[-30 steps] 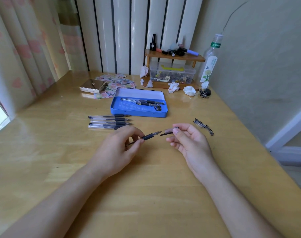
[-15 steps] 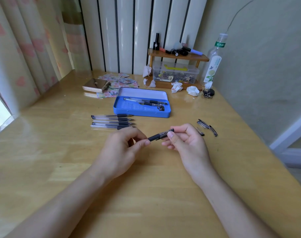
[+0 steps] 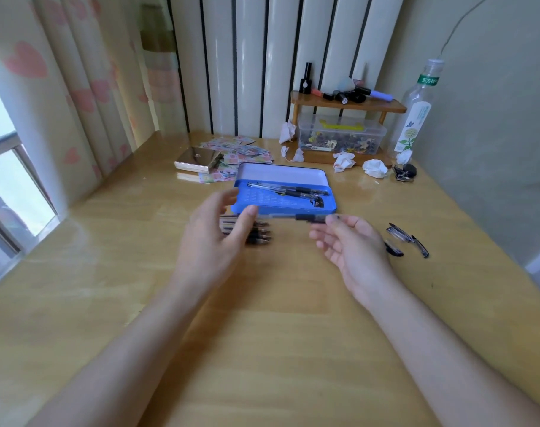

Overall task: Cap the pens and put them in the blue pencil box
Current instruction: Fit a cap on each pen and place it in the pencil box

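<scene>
The capped black-and-clear ballpoint pen [image 3: 305,217] lies level in the air just in front of the open blue metal pencil box [image 3: 332,201], pinched at its cap end by the right hand [image 3: 352,241] between thumb and forefinger, the other fingers loosely spread. Two capped pens [image 3: 288,191] already lie inside the box. The left hand [image 3: 214,238] hovers open and empty over the row of uncapped pens [image 3: 258,232] in front of the box's left end. Loose black caps [image 3: 407,238] lie on the wooden table [image 3: 262,349] right of the box. The step looks like stowing: the next move calls for carrying the pen over the box's near wall and laying it alongside the others.
</scene>
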